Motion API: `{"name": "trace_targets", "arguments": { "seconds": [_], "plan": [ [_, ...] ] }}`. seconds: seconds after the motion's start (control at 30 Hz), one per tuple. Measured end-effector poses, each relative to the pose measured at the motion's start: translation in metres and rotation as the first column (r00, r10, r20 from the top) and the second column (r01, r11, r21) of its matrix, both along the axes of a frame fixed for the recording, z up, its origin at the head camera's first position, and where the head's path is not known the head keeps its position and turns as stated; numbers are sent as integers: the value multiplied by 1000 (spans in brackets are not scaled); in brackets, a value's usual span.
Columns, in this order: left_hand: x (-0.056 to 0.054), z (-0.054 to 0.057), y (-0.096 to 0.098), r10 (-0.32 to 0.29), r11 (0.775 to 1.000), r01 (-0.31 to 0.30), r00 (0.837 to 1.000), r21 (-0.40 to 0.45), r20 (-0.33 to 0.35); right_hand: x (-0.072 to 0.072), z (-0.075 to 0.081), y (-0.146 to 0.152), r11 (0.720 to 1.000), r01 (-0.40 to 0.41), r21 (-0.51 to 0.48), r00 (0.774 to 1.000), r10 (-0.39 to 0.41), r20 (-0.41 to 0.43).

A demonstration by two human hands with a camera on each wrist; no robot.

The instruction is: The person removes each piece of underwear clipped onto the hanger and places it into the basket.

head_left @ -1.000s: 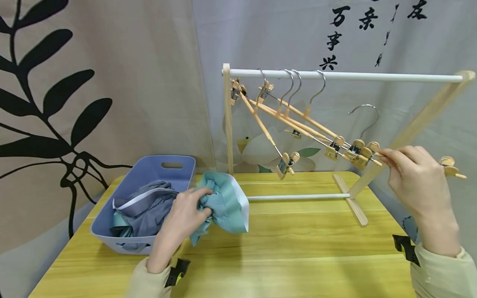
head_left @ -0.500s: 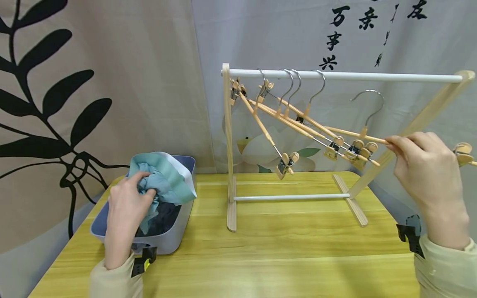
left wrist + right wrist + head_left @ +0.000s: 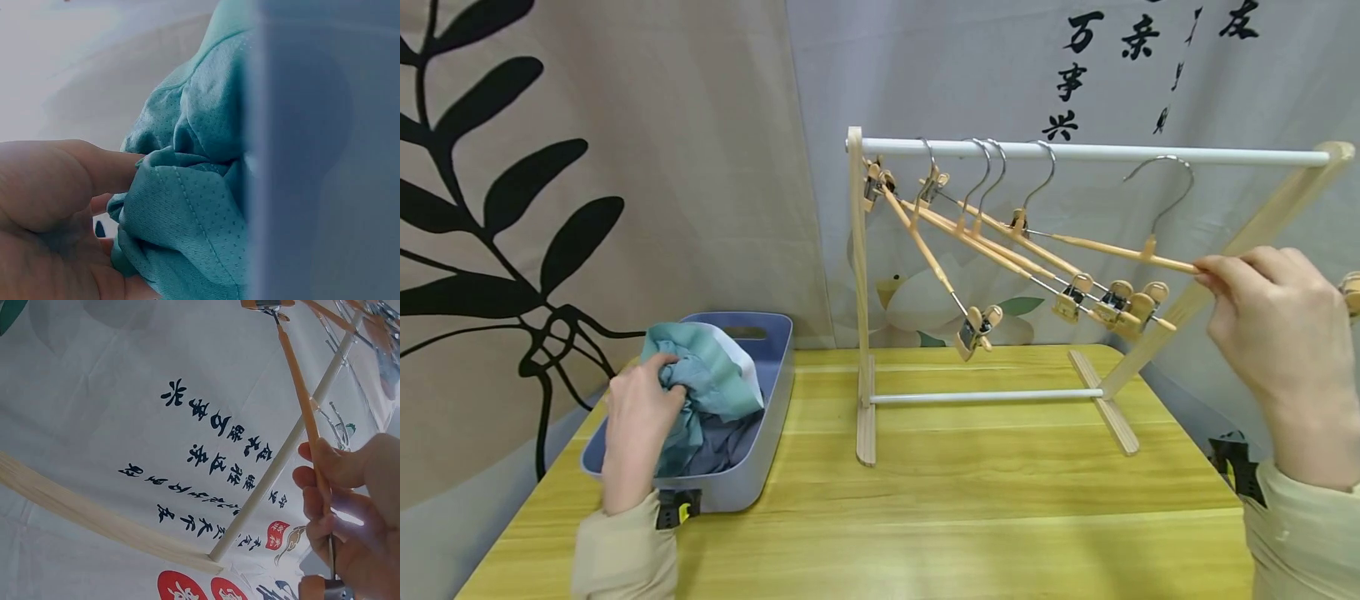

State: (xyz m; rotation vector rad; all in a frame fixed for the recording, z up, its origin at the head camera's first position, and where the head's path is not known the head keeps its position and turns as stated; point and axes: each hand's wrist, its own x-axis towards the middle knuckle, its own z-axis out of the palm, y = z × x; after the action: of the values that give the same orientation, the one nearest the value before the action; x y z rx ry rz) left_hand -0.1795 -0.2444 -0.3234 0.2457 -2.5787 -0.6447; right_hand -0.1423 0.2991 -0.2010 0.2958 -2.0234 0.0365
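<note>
In the head view, my left hand (image 3: 638, 408) grips a crumpled teal garment (image 3: 718, 375) over the blue-grey basket (image 3: 775, 417). A broad smooth band with a white inner side runs along one edge of it. The left wrist view shows my thumb and fingers pinching its folded fabric (image 3: 181, 219), with the basket wall hiding the right part. My right hand (image 3: 1281, 325) holds a wooden clip hanger (image 3: 1101, 245) by its bar, with one clip past each side of the hand. Its metal hook stands at the white rail's (image 3: 1090, 152) height; whether they touch I cannot tell.
Several wooden clip hangers (image 3: 936, 271) hang from the rail's left half, slanting toward the front. The small rack's wooden feet (image 3: 867, 433) stand on the yellow wood-grain table (image 3: 970, 517). Dark blue-grey cloth (image 3: 722, 446) lies in the basket. A printed curtain (image 3: 715, 167) hangs behind.
My left hand has carried the teal garment leftward from beside the basket to over it, then lower into it. My right hand has raised the hanger and moved it right, its hook nearing the rail.
</note>
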Motion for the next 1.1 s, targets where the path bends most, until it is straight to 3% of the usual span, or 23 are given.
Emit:
{"name": "trace_targets", "arguments": {
  "seconds": [0.3, 0.53, 0.63, 0.77, 0.87, 1.1],
  "plan": [
    [-5, -10, -6, -13, 999, 18, 988, -29, 155, 1, 10, -4, 1000, 27, -13, 1000, -27, 16],
    [-1, -5, 7, 47, 999, -43, 969, -21, 241, 0, 15, -7, 999, 41, -11, 998, -40, 39],
    [1, 0, 18, 66, 998, -60, 979, -35, 194, -2, 17, -8, 999, 47, -8, 998, -46, 47],
    [1, 3, 33, 42, 998, -40, 998, -55, 37, -4, 20, -10, 999, 51, -11, 997, -50, 63],
    [-2, 3, 46, 3, 998, -6, 999, -58, -48, -6, 22, -11, 998, 55, -18, 995, -53, 81],
    [-18, 0, 79, -89, 996, 88, 989, -14, -117, -10, 24, -14, 999, 43, -20, 996, -42, 81]
  ]
}}
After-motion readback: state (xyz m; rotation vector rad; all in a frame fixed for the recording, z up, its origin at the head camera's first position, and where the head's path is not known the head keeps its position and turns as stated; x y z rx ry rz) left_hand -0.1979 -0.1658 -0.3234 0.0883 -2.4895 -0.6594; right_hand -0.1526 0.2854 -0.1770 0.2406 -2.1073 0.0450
